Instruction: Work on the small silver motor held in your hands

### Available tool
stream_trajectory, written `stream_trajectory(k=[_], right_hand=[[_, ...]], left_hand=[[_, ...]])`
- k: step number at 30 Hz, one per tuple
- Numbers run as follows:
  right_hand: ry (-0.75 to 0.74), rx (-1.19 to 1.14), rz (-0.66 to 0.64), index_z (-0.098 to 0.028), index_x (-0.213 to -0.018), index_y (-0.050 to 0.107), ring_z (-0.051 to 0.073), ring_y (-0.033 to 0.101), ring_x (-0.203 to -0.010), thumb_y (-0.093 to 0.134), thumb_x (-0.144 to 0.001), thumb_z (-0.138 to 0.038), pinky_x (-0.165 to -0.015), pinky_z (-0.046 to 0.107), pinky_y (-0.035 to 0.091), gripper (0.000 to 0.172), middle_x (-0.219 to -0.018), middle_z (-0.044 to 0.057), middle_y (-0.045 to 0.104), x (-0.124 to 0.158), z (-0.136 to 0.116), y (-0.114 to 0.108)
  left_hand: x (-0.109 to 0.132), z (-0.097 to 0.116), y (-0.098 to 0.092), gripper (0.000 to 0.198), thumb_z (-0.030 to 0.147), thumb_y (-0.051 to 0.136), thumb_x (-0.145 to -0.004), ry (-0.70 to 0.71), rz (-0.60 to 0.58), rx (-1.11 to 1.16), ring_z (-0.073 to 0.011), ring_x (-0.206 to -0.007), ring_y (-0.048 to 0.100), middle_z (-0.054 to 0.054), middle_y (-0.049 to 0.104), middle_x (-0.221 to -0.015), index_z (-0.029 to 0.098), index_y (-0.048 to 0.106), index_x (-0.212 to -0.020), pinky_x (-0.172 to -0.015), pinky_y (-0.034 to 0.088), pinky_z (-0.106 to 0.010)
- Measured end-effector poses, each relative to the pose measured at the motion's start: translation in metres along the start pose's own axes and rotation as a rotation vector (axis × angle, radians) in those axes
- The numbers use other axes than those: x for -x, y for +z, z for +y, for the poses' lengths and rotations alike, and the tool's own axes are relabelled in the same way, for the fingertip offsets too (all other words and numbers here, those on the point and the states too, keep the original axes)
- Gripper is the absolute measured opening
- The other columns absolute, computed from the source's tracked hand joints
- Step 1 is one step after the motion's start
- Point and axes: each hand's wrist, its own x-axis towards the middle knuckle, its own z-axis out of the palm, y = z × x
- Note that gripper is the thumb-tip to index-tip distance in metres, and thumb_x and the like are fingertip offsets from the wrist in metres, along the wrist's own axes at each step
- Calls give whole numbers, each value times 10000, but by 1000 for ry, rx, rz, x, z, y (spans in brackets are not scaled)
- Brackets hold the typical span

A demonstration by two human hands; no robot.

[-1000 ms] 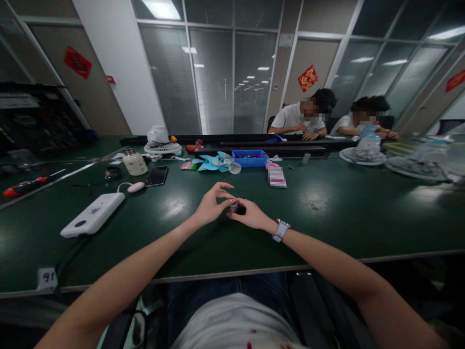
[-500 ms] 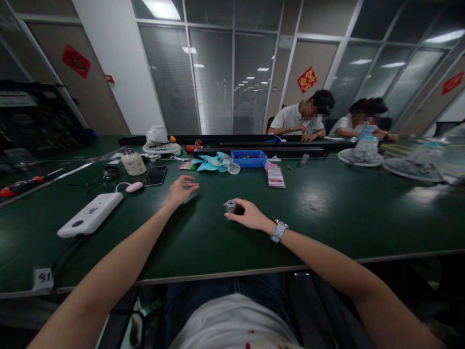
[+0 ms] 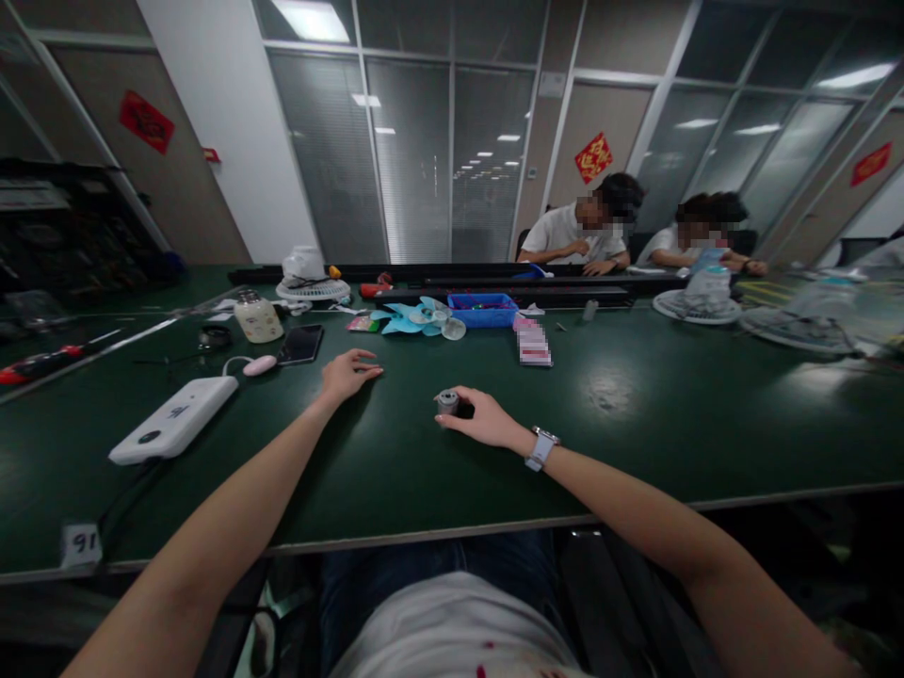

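Observation:
A small grey metal cylinder [image 3: 447, 402] stands upright on the green table, with dark holes in its top face. My right hand [image 3: 481, 416] is closed around it from the right, the thumb at its near side and the fingers at its far side. My left hand [image 3: 349, 374] holds nothing; its fingers are apart, low over the table to the left of the cylinder. Beyond my left hand lie light-blue fan blades [image 3: 410, 318] and a phone [image 3: 301, 345].
To the left are a white power bank [image 3: 176, 419], a pink oval device [image 3: 260, 365] and a cream bottle [image 3: 257, 317]. At the back stand a blue basket [image 3: 483, 314], a pink-and-white packet [image 3: 533, 343] and fan parts [image 3: 696, 306]. Two people sit across the table.
My left hand has dropped slightly towards the table and shifted a little left. My right hand keeps its hold on the cylinder in the same place.

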Motion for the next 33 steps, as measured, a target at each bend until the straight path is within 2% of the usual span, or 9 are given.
stream_trajectory(k=[4,7,10,14,19,24,33], right_hand=[[-5,3,2,-186,-1151,642,208,624,-986,688,-817,-421,-882,365,480,411,-1087,74,678,0,1,0],[-5,6,5,-180,-1147,641,205,625,-967,692,-815,-407,-868,360,482,406,-1071,74,681,0,-1,-1],[-16,16,15,-177,-1125,645,201,625,-942,698,-812,-384,-855,351,477,379,-1043,67,686,0,-2,0],[-32,42,26,-168,-1068,652,192,621,-884,700,-808,-376,-805,328,474,337,-989,57,688,-1,-2,1],[-16,63,40,-160,-1088,645,194,616,-883,712,-794,-376,-788,317,466,371,-986,62,678,-2,-1,2],[-19,81,43,-142,-1058,645,187,606,-840,707,-799,-371,-758,311,462,351,-942,60,672,-2,-1,3],[-21,41,28,-155,-1067,633,183,607,-848,703,-803,-347,-763,310,466,334,-957,54,667,-2,0,3]], left_hand=[[6,15,0,307,387,740,-740,51,66,-24,-283,-1062,684,-68,787,-903,235,658,-994,-975,459,-435],[19,43,6,351,376,747,-733,163,82,210,-274,-979,716,-70,778,-901,211,618,-1014,-917,510,-405],[40,77,14,397,374,768,-714,290,21,505,-263,-914,734,-98,744,-1017,189,580,-1011,-848,555,-384],[65,107,20,379,326,762,-731,382,-148,637,-249,-882,741,-102,725,-1030,184,555,-1014,-852,563,-396],[72,110,24,366,284,761,-731,396,-193,674,-249,-884,738,-91,729,-975,181,543,-1007,-870,554,-420],[72,110,27,367,290,757,-736,388,-201,711,-246,-889,736,-96,712,-1017,181,542,-1013,-854,559,-414],[79,117,22,363,321,767,-728,452,-163,608,-246,-921,720,-73,736,-963,195,577,-1010,-910,520,-413]])
